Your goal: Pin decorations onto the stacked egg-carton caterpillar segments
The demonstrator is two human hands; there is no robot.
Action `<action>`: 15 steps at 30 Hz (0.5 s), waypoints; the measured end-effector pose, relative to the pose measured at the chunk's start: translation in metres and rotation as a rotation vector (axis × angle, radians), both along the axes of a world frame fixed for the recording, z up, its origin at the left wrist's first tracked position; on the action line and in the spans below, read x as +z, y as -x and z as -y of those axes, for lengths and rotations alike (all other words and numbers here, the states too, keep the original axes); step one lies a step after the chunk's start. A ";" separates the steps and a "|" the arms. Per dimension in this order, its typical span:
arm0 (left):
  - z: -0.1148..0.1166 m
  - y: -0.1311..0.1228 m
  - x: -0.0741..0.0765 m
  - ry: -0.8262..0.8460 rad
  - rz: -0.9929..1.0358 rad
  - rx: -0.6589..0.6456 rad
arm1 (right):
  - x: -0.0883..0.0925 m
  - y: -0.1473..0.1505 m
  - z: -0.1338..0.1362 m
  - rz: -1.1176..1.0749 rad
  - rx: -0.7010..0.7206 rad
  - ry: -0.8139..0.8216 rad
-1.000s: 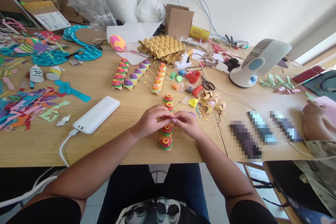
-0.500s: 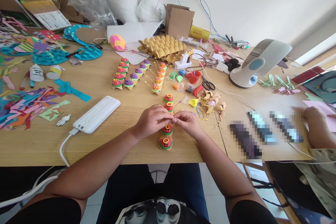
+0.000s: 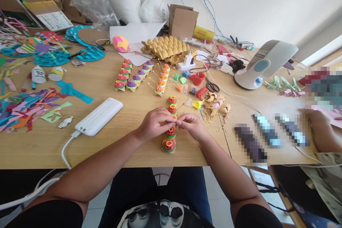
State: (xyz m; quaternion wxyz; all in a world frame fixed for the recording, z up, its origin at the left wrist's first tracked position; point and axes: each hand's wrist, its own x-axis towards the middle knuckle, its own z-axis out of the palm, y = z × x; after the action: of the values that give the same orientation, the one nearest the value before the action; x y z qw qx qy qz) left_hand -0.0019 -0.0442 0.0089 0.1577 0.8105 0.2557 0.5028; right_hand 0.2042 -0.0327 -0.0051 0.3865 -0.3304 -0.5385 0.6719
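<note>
Above a row of red clay-covered egg-carton cups [image 3: 169,145] with yellow rings and green rims, my two hands meet fingertip to fingertip. My left hand [image 3: 156,123] pinches with thumb and forefinger; my right hand [image 3: 190,124] pinches right against it. What lies between the fingers is too small to make out. A thin stick with a purple tip [image 3: 183,104] rises just behind my right fingers. The middle cups of the row are partly hidden by my hands. Farther back stand an orange row [image 3: 161,82] with yellow-tipped sticks, a purple row [image 3: 137,77] and another red row [image 3: 123,74].
A white power bank [image 3: 98,117] with a cable lies left, beside paper strips [image 3: 24,108]. Right of the hands are torn carton scraps [image 3: 213,103], scissors [image 3: 213,86], a red cup [image 3: 197,78] and a white fan [image 3: 264,64]. Another person's arm [image 3: 324,131] rests at far right.
Both hands hold nearly the same place, still pinching together above the red row. The view has shifted very slightly.
</note>
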 end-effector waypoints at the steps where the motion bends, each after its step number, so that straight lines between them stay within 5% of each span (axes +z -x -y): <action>1: 0.000 0.000 0.000 0.004 -0.007 0.006 | 0.000 0.000 0.000 0.002 0.002 0.001; 15: 0.004 -0.001 -0.003 -0.025 -0.074 0.145 | 0.002 0.001 0.001 0.117 -0.024 -0.146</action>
State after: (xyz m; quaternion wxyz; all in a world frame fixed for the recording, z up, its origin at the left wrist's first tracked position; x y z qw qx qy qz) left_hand -0.0013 -0.0484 0.0060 0.1013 0.8098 0.3129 0.4859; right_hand 0.2036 -0.0339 -0.0033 0.3855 -0.3465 -0.6037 0.6057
